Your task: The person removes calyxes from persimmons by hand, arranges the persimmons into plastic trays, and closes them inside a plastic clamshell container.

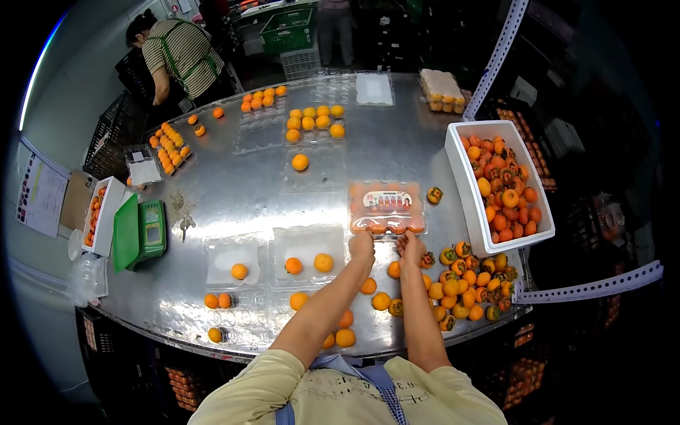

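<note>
A clear plastic clamshell box (387, 205) of orange persimmons, with a printed label on its lid, lies closed on the metal table. At its near left corner, my left hand (362, 245) has its fingers curled on the front edge. My right hand (411, 248) grips the same edge further right, fingers bent. The fingertips are partly hidden. Beside the box on the right sits a single persimmon (434, 195). A heap of loose persimmons (471, 283), some with green-brown calyxes showing, spreads right of my right forearm.
A white foam box (453, 159) full of persimmons stands at the right. Open clear trays (290, 237) with a few fruits lie left of my arms. A green scale (140, 230) stands at the left edge. Metal posts (496, 60) rise at right. Another person (183, 57) bends at the back left.
</note>
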`<state>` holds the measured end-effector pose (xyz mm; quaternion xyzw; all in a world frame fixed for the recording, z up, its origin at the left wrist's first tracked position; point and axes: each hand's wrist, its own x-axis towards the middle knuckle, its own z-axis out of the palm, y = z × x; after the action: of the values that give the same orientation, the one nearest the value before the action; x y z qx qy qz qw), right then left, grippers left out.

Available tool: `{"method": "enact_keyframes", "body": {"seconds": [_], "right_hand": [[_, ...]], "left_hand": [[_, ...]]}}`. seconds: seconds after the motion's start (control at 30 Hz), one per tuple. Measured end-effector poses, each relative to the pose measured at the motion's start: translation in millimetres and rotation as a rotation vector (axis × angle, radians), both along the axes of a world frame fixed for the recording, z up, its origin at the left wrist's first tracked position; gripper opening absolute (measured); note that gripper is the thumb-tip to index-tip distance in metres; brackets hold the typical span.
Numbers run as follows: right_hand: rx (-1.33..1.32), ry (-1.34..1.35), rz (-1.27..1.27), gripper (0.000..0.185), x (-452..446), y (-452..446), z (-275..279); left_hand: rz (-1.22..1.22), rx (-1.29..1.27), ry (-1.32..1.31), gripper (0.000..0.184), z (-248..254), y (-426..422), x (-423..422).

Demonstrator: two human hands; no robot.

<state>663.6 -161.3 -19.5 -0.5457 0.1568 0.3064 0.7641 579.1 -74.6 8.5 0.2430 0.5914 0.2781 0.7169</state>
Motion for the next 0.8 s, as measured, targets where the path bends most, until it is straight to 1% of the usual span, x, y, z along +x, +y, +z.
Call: {"method": "enact_keyframes", "body": {"seconds": [0.1,0.13,0.17,0.2,0.23,0.27,0.3,0.33,0.37,0.4,0.43,0.5,0.53,0.6,0.63,0.7,0.73,0.77,0.8], "right_hand": [[0.027,0.007,0.111,0.021,-1.9,-7.3,1.3],[0.031,0.018,0.152,0.022,-0.1,-12.7,1.7],[0.027,-0.003,0.288,0.025,1.8,-21.6,10.2],[0.021,-0.012,0.424,0.029,3.2,-33.5,24.5],[-0.102,-0.142,0.543,0.028,3.2,-44.7,46.5],[-0.216,-0.278,0.672,0.028,8.4,-50.3,67.4],[-0.281,-0.379,0.663,0.030,21.2,-55.7,76.2],[-0.342,-0.483,0.660,0.032,35.3,-60.4,77.7],[-0.397,-0.626,0.542,0.032,47.5,-61.1,72.2],[-0.445,-0.776,0.426,0.033,60.7,-59.2,66.4],[-0.530,-0.847,0.439,0.034,77.8,-55.0,51.5],[-0.684,-1.004,0.463,0.035,107.6,-40.5,17.1],[-0.633,-0.864,0.546,0.035,110.7,-32.4,16.9],[-0.532,-0.575,0.708,0.036,114.0,-17.8,18.1],[-0.512,-0.553,0.718,0.034,115.4,-14.7,20.8],[-0.474,-0.503,0.739,0.031,114.7,-17.6,27.4],[-0.437,-0.467,0.704,0.030,110.9,-20.4,29.5],[-0.400,-0.433,0.664,0.029,107.5,-23.1,32.2],[-0.363,-0.399,0.622,0.028,106.6,-24.6,32.6]], "left_hand": [[-0.070,-0.063,-0.024,0.027,-8.1,2.0,-6.1],[-0.180,-0.062,-0.074,0.029,-28.7,8.7,-6.7],[-0.293,-0.077,-0.123,0.034,-49.4,13.6,-10.5],[-0.524,-0.135,-0.073,0.040,-28.6,9.8,-21.7],[-0.802,-0.141,-0.108,0.044,-6.5,18.7,-33.9],[-0.901,-0.037,-0.041,0.040,26.0,19.9,-43.1],[-1.014,0.271,0.120,0.034,74.7,22.8,-49.6],[-0.884,0.420,0.176,0.028,68.6,33.5,-49.8],[-0.796,0.557,0.200,0.029,60.3,50.0,-48.1],[-0.612,0.984,0.351,0.031,23.6,71.1,-43.8],[-0.526,1.084,0.459,0.032,31.7,79.7,-39.4],[-0.665,0.892,0.632,0.031,-4.7,111.1,-28.8],[-0.729,0.790,0.719,0.030,-11.2,122.7,-25.3],[-0.817,0.565,0.574,0.029,-18.1,137.8,-19.1],[-0.855,0.452,0.496,0.028,-18.2,142.2,-16.2],[-0.934,0.407,0.454,0.027,-14.3,150.7,-14.4],[-0.976,0.380,0.433,0.026,-4.3,148.6,-16.2],[-0.981,0.361,0.395,0.020,6.7,146.5,-16.9],[-0.991,0.371,0.370,0.019,14.1,144.3,-17.6]]}}
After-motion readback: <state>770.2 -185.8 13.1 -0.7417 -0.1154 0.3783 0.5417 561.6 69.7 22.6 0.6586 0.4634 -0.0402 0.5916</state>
